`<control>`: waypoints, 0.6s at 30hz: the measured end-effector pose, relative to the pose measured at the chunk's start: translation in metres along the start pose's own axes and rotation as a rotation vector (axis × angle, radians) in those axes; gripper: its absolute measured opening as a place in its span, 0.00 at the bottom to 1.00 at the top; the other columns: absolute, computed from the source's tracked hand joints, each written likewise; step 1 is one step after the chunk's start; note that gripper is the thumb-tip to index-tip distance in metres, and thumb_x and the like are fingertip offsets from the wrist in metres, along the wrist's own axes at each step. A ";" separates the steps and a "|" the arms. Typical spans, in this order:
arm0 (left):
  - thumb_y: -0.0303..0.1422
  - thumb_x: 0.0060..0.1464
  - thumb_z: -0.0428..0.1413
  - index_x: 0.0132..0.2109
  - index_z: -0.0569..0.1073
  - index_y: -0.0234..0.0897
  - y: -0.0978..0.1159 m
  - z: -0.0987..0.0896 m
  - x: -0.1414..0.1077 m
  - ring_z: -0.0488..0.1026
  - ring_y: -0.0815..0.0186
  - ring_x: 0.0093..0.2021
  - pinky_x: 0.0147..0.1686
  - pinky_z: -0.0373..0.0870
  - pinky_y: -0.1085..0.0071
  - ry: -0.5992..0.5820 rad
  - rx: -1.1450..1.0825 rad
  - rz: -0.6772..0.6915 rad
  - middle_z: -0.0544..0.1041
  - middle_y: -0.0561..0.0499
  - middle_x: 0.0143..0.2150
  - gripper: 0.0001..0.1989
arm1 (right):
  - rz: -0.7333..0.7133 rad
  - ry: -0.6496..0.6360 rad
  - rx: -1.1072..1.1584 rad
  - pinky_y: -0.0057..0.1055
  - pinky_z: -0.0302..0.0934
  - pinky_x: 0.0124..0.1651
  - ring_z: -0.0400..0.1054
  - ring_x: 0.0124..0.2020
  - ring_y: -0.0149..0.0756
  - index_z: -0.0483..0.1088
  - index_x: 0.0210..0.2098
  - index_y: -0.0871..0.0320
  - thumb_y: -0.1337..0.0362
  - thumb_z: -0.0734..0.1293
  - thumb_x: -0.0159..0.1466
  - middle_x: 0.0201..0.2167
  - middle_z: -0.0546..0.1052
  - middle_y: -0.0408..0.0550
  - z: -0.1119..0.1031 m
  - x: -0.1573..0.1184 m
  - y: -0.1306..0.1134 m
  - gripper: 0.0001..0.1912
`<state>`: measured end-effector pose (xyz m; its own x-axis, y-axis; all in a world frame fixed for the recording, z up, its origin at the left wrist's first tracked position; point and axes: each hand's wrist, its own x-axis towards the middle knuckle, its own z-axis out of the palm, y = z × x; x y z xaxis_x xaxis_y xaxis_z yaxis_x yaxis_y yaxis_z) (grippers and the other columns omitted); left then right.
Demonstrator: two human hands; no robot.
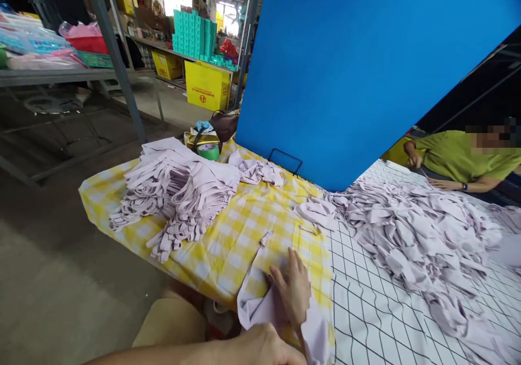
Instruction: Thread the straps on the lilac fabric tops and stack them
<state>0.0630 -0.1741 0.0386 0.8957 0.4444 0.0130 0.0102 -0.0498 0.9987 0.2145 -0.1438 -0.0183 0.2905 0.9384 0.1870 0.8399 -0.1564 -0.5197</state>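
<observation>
A lilac cloth piece with a narrow strap (260,310) lies at the near edge of the table, on a yellow-and-white checked cloth (228,234). My right hand (295,291) rests palm down over it, fingers stretched out and thumb apart. My left hand (264,346) reaches across from the lower left, its fingers curled in beside the same piece. The bottom edge cuts off its fingertips, so what they grip is hidden. To the left sits a thick stack of matching lilac pieces (195,183), their straps hanging toward me.
A loose lilac heap (419,234) spreads over the white grid-patterned cloth (354,300) at right. A large blue board (345,77) stands behind the table. Green tape (208,151) and a dark bag (223,125) lie beyond the stack. A person in a green shirt (456,156) works at far right.
</observation>
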 end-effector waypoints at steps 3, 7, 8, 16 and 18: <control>0.31 0.45 0.55 0.27 0.75 0.34 0.012 -0.007 -0.007 0.54 0.74 0.20 0.21 0.51 0.77 0.081 -0.002 -0.088 0.60 0.57 0.18 0.06 | -0.088 -0.098 -0.025 0.52 0.54 0.53 0.53 0.59 0.56 0.55 0.60 0.60 0.55 0.65 0.57 0.59 0.60 0.62 0.011 -0.005 -0.022 0.33; 0.30 0.42 0.55 0.22 0.70 0.32 0.018 -0.023 -0.011 0.52 0.74 0.22 0.21 0.48 0.76 0.201 -0.050 -0.174 0.57 0.58 0.18 0.06 | -0.222 -0.239 -0.085 0.47 0.56 0.51 0.56 0.57 0.51 0.63 0.54 0.54 0.64 0.64 0.58 0.57 0.62 0.56 0.015 0.001 -0.050 0.23; 0.30 0.42 0.54 0.23 0.70 0.32 0.015 -0.029 -0.011 0.53 0.74 0.22 0.21 0.49 0.76 0.256 -0.087 -0.202 0.59 0.57 0.20 0.05 | -0.245 -0.278 -0.101 0.45 0.57 0.50 0.59 0.54 0.50 0.67 0.50 0.55 0.67 0.64 0.58 0.55 0.65 0.56 0.013 0.003 -0.053 0.20; 0.35 0.46 0.51 0.31 0.72 0.30 -0.013 -0.064 -0.004 0.58 0.70 0.27 0.25 0.53 0.76 0.485 -0.163 -0.289 0.66 0.54 0.25 0.11 | -0.212 -0.421 -0.012 0.26 0.59 0.30 0.64 0.29 0.33 0.71 0.29 0.52 0.75 0.61 0.53 0.29 0.69 0.44 -0.014 0.005 -0.033 0.12; 0.37 0.48 0.50 0.31 0.72 0.30 -0.014 -0.062 -0.002 0.57 0.71 0.26 0.24 0.52 0.76 0.451 -0.138 -0.292 0.66 0.54 0.24 0.13 | -0.204 -0.355 0.100 0.24 0.58 0.27 0.63 0.26 0.31 0.69 0.25 0.51 0.72 0.63 0.52 0.24 0.67 0.41 -0.016 0.004 -0.025 0.08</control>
<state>0.0332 -0.1191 0.0275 0.5854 0.7625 -0.2755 0.1439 0.2367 0.9609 0.2015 -0.1411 0.0087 -0.0681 0.9977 0.0042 0.8101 0.0578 -0.5835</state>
